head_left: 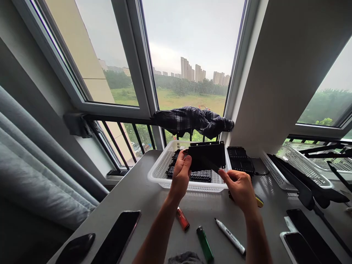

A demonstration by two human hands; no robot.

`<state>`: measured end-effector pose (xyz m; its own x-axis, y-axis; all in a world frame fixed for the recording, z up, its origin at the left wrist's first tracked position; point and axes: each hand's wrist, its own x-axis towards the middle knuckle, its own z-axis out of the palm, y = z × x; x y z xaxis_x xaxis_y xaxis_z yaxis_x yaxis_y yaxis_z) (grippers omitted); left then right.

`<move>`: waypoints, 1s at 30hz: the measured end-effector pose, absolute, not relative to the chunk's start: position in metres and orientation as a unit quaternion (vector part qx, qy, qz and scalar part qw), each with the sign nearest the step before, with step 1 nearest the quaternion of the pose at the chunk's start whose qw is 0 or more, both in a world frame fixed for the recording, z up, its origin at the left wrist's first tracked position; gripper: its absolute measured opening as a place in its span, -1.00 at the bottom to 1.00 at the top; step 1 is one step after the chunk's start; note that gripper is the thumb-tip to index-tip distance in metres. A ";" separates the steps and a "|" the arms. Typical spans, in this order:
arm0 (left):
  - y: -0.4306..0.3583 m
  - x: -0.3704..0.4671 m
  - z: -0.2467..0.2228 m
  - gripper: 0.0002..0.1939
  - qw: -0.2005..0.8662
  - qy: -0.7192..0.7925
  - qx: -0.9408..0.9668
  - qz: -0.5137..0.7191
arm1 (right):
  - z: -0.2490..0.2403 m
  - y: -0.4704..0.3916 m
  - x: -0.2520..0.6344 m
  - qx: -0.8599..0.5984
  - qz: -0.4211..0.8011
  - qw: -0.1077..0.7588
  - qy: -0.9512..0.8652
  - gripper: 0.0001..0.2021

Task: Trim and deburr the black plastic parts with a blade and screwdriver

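A flat black plastic part (207, 156) is held up over the white basket (162, 185), its face towards me. My left hand (181, 172) grips its left edge, thumb on the front. Near the part's lower right corner, my right hand (240, 185) is closed, with thumb and forefinger pinched at a thin dark strip that runs across the part; whether the strip is separate I cannot tell. Several black ribbed parts (200, 176) lie in the basket below.
More black parts (240, 160) stand right of the basket. In front lie a red lighter (183, 219), a green lighter (204, 244), a white marker (230, 236) and a yellow-black tool (259, 201). Phones (117, 238) lie at both sides; another basket (283, 181) holds long black pieces.
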<state>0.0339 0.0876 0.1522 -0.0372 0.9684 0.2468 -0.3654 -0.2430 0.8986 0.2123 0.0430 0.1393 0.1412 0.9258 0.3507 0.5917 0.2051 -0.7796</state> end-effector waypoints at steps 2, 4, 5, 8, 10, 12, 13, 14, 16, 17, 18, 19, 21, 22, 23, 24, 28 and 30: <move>0.087 0.034 0.152 -0.54 0.534 0.317 0.462 0.633 | 0.140 0.043 0.211 -0.602 0.181 0.459 -0.628 -0.43; 0.087 0.035 0.152 -0.53 0.548 0.305 0.462 0.627 | 0.140 0.043 0.209 -0.602 0.181 0.466 -0.623 -0.43; 0.087 0.035 0.153 -0.53 0.552 0.300 0.459 0.628 | 0.140 0.043 0.209 -0.602 0.183 0.468 -0.621 -0.42; 0.087 0.035 0.155 -0.54 0.557 0.293 0.447 0.636 | 0.140 0.043 0.212 -0.604 0.189 0.467 -0.617 -0.43; 0.086 0.035 0.157 -0.55 0.558 0.292 0.439 0.641 | 0.139 0.043 0.213 -0.605 0.187 0.465 -0.618 -0.43; 0.085 0.036 0.157 -0.54 0.565 0.291 0.435 0.638 | 0.139 0.042 0.213 -0.604 0.183 0.467 -0.619 -0.42; 0.085 0.036 0.157 -0.54 0.568 0.290 0.434 0.636 | 0.138 0.042 0.212 -0.604 0.183 0.468 -0.619 -0.42; 0.085 0.035 0.157 -0.53 0.571 0.289 0.433 0.635 | 0.138 0.042 0.212 -0.605 0.183 0.468 -0.618 -0.42; 0.086 0.035 0.156 -0.53 0.569 0.294 0.428 0.638 | 0.137 0.043 0.213 -0.607 0.180 0.467 -0.617 -0.43; 0.087 0.034 0.156 -0.54 0.564 0.299 0.423 0.642 | 0.137 0.043 0.215 -0.608 0.178 0.466 -0.618 -0.43; 0.088 0.033 0.155 -0.54 0.558 0.305 0.419 0.648 | 0.137 0.042 0.216 -0.610 0.174 0.465 -0.618 -0.44; 0.090 0.033 0.155 -0.54 0.547 0.310 0.416 0.656 | 0.138 0.042 0.218 -0.611 0.168 0.465 -0.618 -0.44; 0.092 0.031 0.154 -0.54 0.523 0.316 0.418 0.672 | 0.141 0.040 0.221 -0.612 0.159 0.467 -0.618 -0.45; 0.093 0.031 0.154 -0.53 0.512 0.318 0.421 0.678 | 0.142 0.039 0.222 -0.612 0.157 0.468 -0.618 -0.45; 0.093 0.031 0.154 -0.52 0.502 0.322 0.425 0.681 | 0.144 0.038 0.223 -0.610 0.156 0.467 -0.620 -0.45; 0.093 0.031 0.154 -0.51 0.495 0.325 0.429 0.682 | 0.145 0.037 0.224 -0.609 0.157 0.466 -0.623 -0.45; 0.093 0.029 0.153 -0.53 0.477 0.339 0.446 0.678 | 0.142 0.039 0.228 -0.611 0.154 0.459 -0.627 -0.45; 0.093 0.028 0.153 -0.55 0.470 0.341 0.451 0.678 | 0.139 0.041 0.231 -0.616 0.149 0.456 -0.626 -0.44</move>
